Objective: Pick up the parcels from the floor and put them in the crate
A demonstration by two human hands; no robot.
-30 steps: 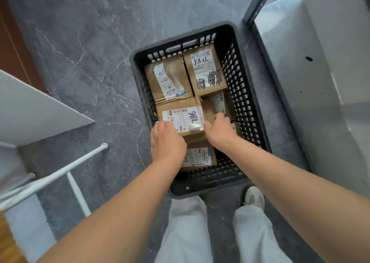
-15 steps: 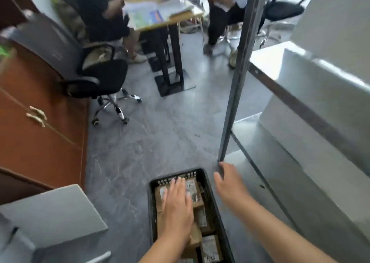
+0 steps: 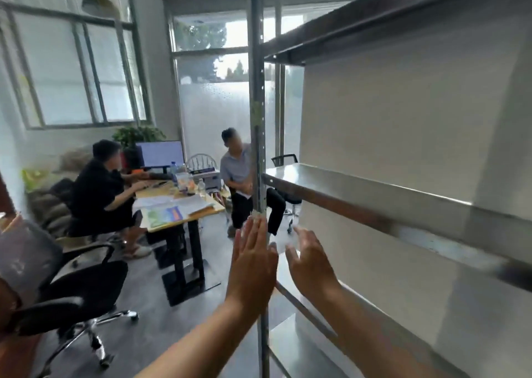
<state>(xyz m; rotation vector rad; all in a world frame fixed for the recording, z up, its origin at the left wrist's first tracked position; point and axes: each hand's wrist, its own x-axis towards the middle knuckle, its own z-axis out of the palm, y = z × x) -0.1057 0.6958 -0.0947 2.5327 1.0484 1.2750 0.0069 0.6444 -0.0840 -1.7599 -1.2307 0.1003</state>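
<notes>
Neither the crate nor any parcel is in view now. My left hand [image 3: 253, 265] is raised in front of me, flat, fingers together and pointing up, holding nothing. My right hand [image 3: 309, 265] is raised beside it, fingers spread and slightly blurred, also holding nothing. Both hands hover in front of the upright post of a metal shelf [image 3: 258, 147], apart from each other.
The metal shelf's boards [image 3: 374, 199] fill the right side. A black office chair [image 3: 86, 288] stands at the lower left. Farther back two people sit at a wooden desk [image 3: 184, 207] with a monitor and papers. Grey floor [image 3: 144, 334] lies between chair and shelf.
My view has swung up from the crate on the floor to the room. Both hands left the parcels in the crate and rose, empty, to chest height.
</notes>
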